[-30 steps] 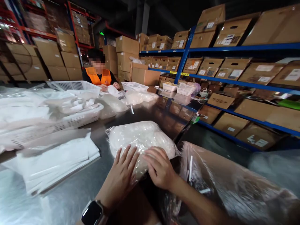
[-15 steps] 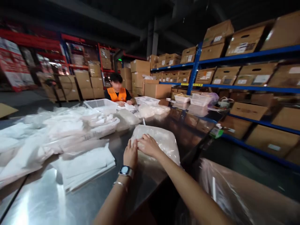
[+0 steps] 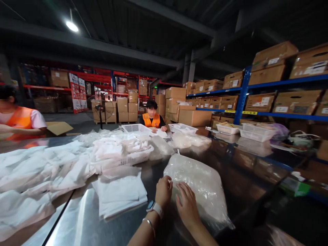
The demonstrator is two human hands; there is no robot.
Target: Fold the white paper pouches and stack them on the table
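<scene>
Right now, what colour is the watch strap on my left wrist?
White, or very pale grey, on the watch strap in the head view, just behind the left hand.

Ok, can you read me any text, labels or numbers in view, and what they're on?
None is legible.
White labels on the brown cardboard boxes on the blue shelving: print too small.
Red-and-white banners at the red racks: blurred.
Yellow strip tags on the blue shelf beam: unreadable.
Clear plastic bag of white items under both hands: no print visible.
</scene>
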